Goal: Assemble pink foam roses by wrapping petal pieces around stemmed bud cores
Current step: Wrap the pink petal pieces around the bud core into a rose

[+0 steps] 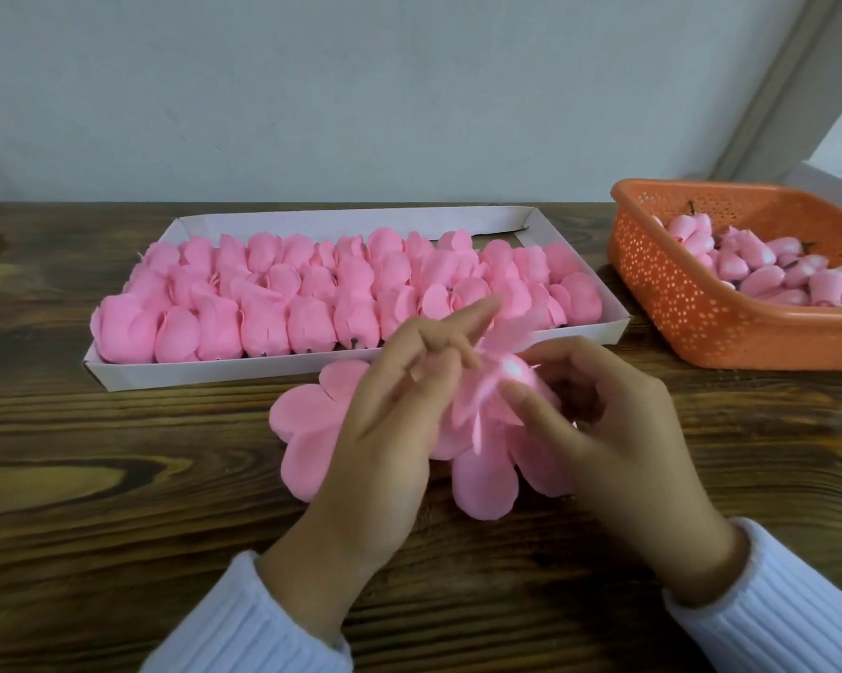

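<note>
A pink bud core (518, 376) sits in the middle of the table between both hands. My right hand (613, 420) holds it with curled fingers, thumb pressed on its front. My left hand (399, 405) pinches a pink petal piece (477, 405) against the bud's left side. Flat lobed petal pieces (307, 420) lie spread on the wooden table under both hands. Any stem is hidden by my fingers.
A white cardboard tray (225, 369) behind my hands is packed with several rows of finished pink roses (312, 293). An orange perforated basket (691, 303) at the right holds several bud cores (759, 264). A pale wall stands behind the wooden table (118, 502).
</note>
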The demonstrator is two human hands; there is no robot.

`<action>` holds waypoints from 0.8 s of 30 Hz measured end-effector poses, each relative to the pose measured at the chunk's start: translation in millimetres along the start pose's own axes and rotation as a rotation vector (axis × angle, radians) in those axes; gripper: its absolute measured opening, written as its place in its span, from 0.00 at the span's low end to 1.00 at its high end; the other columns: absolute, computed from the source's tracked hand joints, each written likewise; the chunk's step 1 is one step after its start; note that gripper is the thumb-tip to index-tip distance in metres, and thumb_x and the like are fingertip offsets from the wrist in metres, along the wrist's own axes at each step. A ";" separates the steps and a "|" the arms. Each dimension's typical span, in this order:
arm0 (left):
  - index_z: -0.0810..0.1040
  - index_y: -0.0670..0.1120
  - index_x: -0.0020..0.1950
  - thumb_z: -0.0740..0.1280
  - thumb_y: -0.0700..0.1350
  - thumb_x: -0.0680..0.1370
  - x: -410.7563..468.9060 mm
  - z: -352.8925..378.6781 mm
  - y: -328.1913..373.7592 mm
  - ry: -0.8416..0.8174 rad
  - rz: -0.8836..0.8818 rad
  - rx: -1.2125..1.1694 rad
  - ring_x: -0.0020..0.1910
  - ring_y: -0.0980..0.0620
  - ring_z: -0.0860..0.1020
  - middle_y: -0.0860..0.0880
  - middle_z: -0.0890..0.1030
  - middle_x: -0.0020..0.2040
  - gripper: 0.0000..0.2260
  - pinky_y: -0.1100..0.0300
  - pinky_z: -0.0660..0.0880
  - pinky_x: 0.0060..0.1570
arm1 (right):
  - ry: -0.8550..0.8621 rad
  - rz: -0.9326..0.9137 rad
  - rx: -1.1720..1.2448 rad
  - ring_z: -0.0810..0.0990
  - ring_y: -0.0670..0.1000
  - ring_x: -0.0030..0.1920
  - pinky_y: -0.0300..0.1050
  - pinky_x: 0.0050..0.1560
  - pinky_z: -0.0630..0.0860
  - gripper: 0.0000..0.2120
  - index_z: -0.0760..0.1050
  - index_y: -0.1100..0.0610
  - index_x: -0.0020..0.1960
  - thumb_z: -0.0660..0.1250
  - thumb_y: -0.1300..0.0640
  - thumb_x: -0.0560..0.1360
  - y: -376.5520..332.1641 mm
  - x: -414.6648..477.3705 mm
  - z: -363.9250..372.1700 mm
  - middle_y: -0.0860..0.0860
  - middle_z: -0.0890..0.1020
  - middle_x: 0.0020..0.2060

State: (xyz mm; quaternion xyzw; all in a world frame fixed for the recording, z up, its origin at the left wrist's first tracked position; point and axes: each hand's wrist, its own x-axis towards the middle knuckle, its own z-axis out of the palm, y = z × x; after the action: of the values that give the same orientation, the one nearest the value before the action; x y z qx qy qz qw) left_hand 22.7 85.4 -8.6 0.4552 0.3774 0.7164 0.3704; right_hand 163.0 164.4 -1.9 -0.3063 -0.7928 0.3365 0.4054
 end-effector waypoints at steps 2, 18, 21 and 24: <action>0.76 0.52 0.54 0.57 0.46 0.80 -3.6 2.3 1.6 -0.146 0.132 0.155 0.72 0.51 0.69 0.50 0.75 0.68 0.09 0.49 0.64 0.69 | -0.041 0.066 0.139 0.81 0.45 0.36 0.38 0.36 0.76 0.02 0.81 0.53 0.45 0.72 0.58 0.73 1.2 1.7 -1.4 0.51 0.84 0.36; 0.82 0.54 0.41 0.72 0.47 0.68 -3.5 14.1 8.5 0.065 0.124 0.144 0.39 0.43 0.83 0.49 0.83 0.38 0.04 0.47 0.79 0.33 | -0.576 0.407 0.941 0.77 0.52 0.37 0.41 0.37 0.71 0.09 0.83 0.58 0.48 0.70 0.64 0.69 -0.8 -4.9 8.9 0.58 0.80 0.38; 0.80 0.52 0.45 0.72 0.44 0.68 -4.1 17.3 9.3 0.007 0.130 0.172 0.39 0.54 0.82 0.53 0.83 0.38 0.08 0.60 0.78 0.37 | -0.605 0.436 1.057 0.78 0.47 0.33 0.43 0.36 0.67 0.12 0.79 0.63 0.52 0.68 0.63 0.69 -4.8 -4.1 10.1 0.55 0.80 0.35; 0.78 0.52 0.50 0.73 0.44 0.67 -5.5 19.0 7.0 0.017 0.097 0.204 0.39 0.56 0.82 0.53 0.82 0.38 0.13 0.62 0.78 0.34 | -0.636 0.442 1.112 0.74 0.46 0.33 0.46 0.38 0.62 0.16 0.71 0.68 0.57 0.66 0.63 0.71 -6.3 -3.8 9.5 0.57 0.76 0.34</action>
State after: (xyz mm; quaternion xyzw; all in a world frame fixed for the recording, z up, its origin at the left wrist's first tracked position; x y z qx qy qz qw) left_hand 40.8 81.4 1.2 0.5021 0.4289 0.6953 0.2837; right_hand 155.4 155.1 -2.8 -0.0933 -0.5012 0.8431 0.1712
